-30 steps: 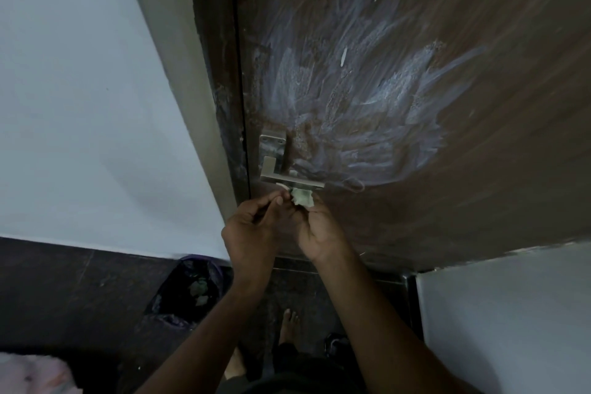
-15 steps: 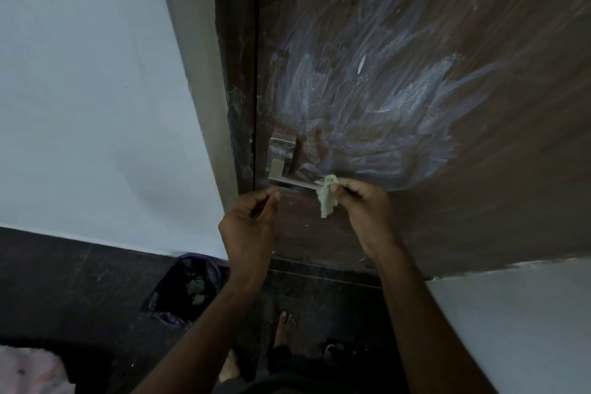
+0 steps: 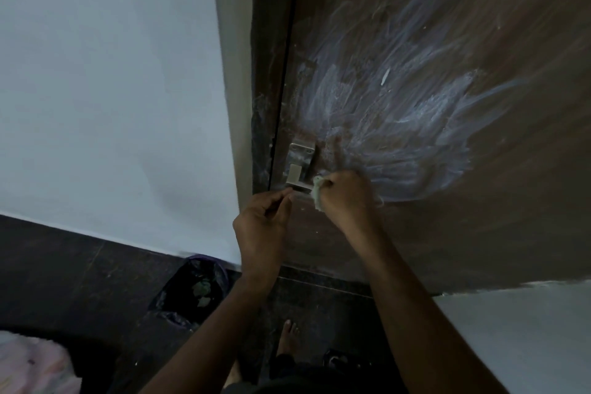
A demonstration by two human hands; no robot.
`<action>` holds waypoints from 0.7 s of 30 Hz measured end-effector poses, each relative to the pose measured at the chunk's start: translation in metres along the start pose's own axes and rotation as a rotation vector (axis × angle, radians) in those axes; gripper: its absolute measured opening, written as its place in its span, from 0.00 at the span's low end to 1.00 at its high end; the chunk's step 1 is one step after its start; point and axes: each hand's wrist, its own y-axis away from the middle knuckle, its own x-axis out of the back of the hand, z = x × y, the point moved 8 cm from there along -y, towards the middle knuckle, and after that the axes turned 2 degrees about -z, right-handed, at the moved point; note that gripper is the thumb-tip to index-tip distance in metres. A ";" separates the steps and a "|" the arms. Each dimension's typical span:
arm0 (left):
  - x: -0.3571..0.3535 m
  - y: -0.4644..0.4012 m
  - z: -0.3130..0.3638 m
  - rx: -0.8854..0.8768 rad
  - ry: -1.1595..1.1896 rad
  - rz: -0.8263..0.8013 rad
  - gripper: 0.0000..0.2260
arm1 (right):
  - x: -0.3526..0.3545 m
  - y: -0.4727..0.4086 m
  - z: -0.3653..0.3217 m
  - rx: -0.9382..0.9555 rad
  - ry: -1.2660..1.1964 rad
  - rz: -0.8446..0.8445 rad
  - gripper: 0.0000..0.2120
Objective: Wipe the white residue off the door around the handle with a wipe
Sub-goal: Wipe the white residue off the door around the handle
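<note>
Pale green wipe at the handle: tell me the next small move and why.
Probably sweep the pale green wipe, gripped in the right hand, up and rightward across the white smeared residue on the brown wooden door. The wipe sits beside the silver metal handle, at the smear's lower edge, which looks largely uncleaned.

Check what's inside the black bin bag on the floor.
Inside the black plastic bin bag: a few pale green crumpled scraps, possibly used wipes. Anything deeper is lost in shadow.
</note>
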 end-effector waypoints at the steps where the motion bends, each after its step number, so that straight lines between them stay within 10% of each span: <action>1: 0.001 0.000 0.005 -0.046 -0.035 0.001 0.08 | -0.007 0.001 -0.012 0.017 0.016 -0.012 0.12; 11: 0.004 0.000 0.007 -0.100 -0.158 -0.041 0.10 | -0.001 0.007 -0.007 -0.071 -0.329 0.356 0.07; 21: -0.003 0.002 -0.003 -0.046 -0.148 -0.071 0.15 | -0.009 -0.003 -0.002 -0.061 -0.447 0.224 0.09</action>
